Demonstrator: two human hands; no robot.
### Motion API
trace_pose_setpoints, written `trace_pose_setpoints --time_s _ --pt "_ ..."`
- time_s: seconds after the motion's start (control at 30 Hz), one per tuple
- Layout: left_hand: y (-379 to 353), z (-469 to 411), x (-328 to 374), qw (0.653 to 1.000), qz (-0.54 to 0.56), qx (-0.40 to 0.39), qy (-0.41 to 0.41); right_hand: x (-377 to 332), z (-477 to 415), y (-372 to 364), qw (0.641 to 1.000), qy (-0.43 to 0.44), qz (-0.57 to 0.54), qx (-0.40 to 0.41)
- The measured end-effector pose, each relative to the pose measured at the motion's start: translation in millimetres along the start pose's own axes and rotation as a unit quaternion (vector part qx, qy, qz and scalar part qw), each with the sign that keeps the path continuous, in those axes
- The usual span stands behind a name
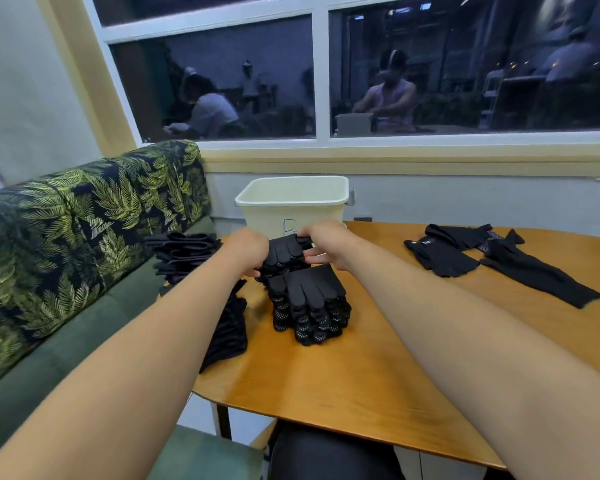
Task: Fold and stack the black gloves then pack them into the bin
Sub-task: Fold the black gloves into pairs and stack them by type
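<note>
Black glove (286,252) — pinched by left hand (248,247) and right hand (328,239) fingers (315,260) — before bin (267,220), its writing illegible.

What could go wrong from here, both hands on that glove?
1. The centre stack looks uneven; setting the glove held by left hand and right hand on top may topple it.
2. The left pile sits at the table edge; the left forearm could knock it off.
</note>
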State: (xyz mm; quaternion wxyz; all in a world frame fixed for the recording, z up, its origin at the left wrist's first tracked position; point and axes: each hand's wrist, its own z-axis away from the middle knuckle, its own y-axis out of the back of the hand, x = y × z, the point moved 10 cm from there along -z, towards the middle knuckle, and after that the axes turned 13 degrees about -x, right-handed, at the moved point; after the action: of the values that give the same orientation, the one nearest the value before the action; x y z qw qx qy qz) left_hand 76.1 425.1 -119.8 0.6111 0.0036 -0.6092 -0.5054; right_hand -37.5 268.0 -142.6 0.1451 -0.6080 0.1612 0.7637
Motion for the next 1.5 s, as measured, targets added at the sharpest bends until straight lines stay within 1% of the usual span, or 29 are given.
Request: trace_pose_setpoints --time_s 0.07,0.1,0.17,0.23,0.33,0.4,0.57,0.7,0.77,0.9,0.97,1.03,1.1,1.23,1.3,1.37,1.43,1.5 --pt "8 12 11 0.998 -0.056 0.036 -0.016 -5 2 14 0.996 -0.003 0.083 0.025" --pt "9 20 16 0.995 -0.090 0.041 -0.021 -11 5 21 0.993 0.004 0.116 0.034" --pt "13 30 29 0.993 -0.091 0.059 -0.048 -22 16 37 0.988 0.025 0.148 0.047" --pt "13 36 43 0.987 -0.117 0.074 -0.082 -31 33 54 0.986 0.042 0.149 0.055" --pt "-11 50 66 0.985 -0.118 0.023 -0.125 -32 61 77 0.989 0.059 0.124 0.056" --pt "-31 56 81 0.982 -0.118 0.008 -0.146 -27 79 92 0.989 0.063 0.120 0.061" --pt "-102 65 122 0.973 -0.116 -0.026 -0.200 1 120 141 0.981 0.068 0.150 0.101" --pt "-166 61 144 0.964 -0.122 -0.060 -0.231 36 149 190 0.969 0.050 0.188 0.151" --pt "-195 56 151 0.962 -0.126 -0.071 -0.232 54 161 212 0.957 0.035 0.230 0.174" --pt "-255 42 148 0.964 -0.119 -0.107 -0.211 92 169 261 0.920 0.000 0.323 0.224" --pt "-283 31 141 0.964 -0.121 -0.134 -0.197 105 164 277 0.898 0.000 0.374 0.231" --pt "-303 21 135 0.961 -0.135 -0.145 -0.192 114 153 285 0.875 0.011 0.432 0.217" --pt "-312 11 139 0.957 -0.158 -0.125 -0.212 119 139 290 0.861 0.012 0.466 0.204" --pt "-320 -6 156 0.938 -0.210 -0.058 -0.271 122 108 290 0.848 0.016 0.503 0.168" --pt "-322 -17 163 0.933 -0.216 -0.029 -0.288 121 97 292 0.839 0.015 0.520 0.162" --pt "-326 -29 164 0.936 -0.210 -0.035 -0.279 116 93 296 0.823 0.027 0.538 0.179" --pt "-330 -37 163 0.941 -0.203 -0.063 -0.263 109 91 298 0.809 0.041 0.554 0.191" --pt "-332 -40 160 0.940 -0.204 -0.081 -0.262 108 89 297 0.812 0.047 0.551 0.186"
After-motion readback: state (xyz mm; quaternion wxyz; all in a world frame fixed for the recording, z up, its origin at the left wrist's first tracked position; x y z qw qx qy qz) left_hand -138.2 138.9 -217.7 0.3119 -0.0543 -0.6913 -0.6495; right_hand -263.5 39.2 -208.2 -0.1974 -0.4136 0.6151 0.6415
